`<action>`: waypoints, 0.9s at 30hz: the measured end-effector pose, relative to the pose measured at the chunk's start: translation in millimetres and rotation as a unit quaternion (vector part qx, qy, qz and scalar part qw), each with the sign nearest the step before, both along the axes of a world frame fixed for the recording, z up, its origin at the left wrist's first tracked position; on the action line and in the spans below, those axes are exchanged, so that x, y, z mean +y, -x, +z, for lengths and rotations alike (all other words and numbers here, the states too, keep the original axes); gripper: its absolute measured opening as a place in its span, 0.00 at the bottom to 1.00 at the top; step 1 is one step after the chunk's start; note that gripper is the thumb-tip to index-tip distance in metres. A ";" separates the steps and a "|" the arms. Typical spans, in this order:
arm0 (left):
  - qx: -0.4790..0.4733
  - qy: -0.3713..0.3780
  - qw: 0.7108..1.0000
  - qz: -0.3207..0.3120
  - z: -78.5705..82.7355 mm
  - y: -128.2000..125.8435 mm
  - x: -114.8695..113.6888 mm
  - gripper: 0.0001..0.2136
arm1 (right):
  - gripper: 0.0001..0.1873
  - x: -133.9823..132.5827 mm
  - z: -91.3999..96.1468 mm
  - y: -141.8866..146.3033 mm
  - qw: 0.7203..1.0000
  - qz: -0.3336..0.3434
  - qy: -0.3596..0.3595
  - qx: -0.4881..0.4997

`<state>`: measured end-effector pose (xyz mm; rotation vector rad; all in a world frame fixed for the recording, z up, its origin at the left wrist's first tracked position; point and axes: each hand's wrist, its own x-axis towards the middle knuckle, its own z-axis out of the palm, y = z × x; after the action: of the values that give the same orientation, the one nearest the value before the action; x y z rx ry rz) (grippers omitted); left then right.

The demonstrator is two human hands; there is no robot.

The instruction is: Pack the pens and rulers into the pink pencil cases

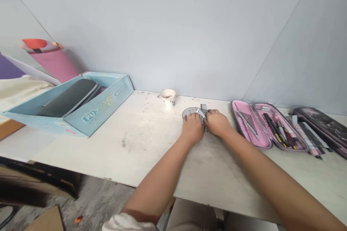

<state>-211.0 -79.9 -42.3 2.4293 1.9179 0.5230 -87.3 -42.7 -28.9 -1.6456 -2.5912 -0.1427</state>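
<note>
Both my hands rest together on the white table (141, 140), far from me near the wall. My left hand (192, 128) lies with curled fingers on a clear half-round protractor (189, 111). My right hand (217, 122) presses its closed fingers on a clear ruler (204, 108) that lies right beside the protractor. Both flat tools stay on the tabletop, partly hidden under my fingers.
A small paper cup (168, 98) stands left of the hands. An open pink pencil case (260, 126) with pens lies to the right, a dark case (325, 126) beyond it. A light blue box (92, 112) holding a dark case sits at left.
</note>
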 end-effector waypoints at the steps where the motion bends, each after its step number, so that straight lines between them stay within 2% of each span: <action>1: -0.001 0.003 1.000 0.002 0.3 -0.8 -0.4 0.13 | 0.20 0.5 0.2 -1.9 1.000 -0.009 0.004 -0.010; 8: -0.020 0.007 1.000 0.019 -0.4 -4.2 -1.5 0.15 | 0.22 0.9 2.7 -33.7 0.997 -0.076 0.001 -0.030; 10: -0.053 -0.001 0.998 0.020 -1.9 -4.7 0.9 0.15 | 0.21 -0.2 4.8 -38.1 0.996 -0.082 -0.016 0.012; 12: -0.122 -0.023 0.992 0.017 -2.6 -6.1 4.3 0.15 | 0.22 -1.7 8.1 -35.3 0.989 -0.084 -0.018 0.121; 14: -0.213 -0.025 0.977 0.014 -1.8 -9.2 7.1 0.16 | 0.23 -3.1 11.8 -26.7 0.954 -0.092 0.029 0.282; 16: -0.297 0.020 0.955 0.008 0.3 -14.2 7.9 0.19 | 0.24 -3.7 13.8 -16.2 0.885 -0.106 0.112 0.439; 17: -0.330 0.051 0.942 0.005 1.6 -17.1 7.4 0.20 | 0.24 -3.7 13.6 -11.4 0.849 -0.114 0.147 0.494; 18: -0.358 0.077 0.931 0.001 2.9 -19.8 6.4 0.20 | 0.24 -3.6 12.3 -7.6 0.825 -0.123 0.168 0.525; 19: -0.380 0.094 0.920 -0.005 4.0 -22.3 5.1 0.21 | 0.24 -3.5 9.9 -4.9 0.816 -0.130 0.176 0.536; 24: -0.449 0.106 0.887 -0.025 4.5 -27.9 -1.2 0.20 | 0.19 -6.8 -8.6 -5.5 0.849 -0.125 0.143 0.493; 27: -0.419 0.070 0.902 -0.075 2.2 -30.3 -4.6 0.22 | 0.23 -13.1 -12.0 -14.5 0.855 -0.104 0.129 0.492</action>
<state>-180.7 -84.5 -40.1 1.7694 1.3233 1.1328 -72.8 -55.8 -41.0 -1.4680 -1.6777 0.8426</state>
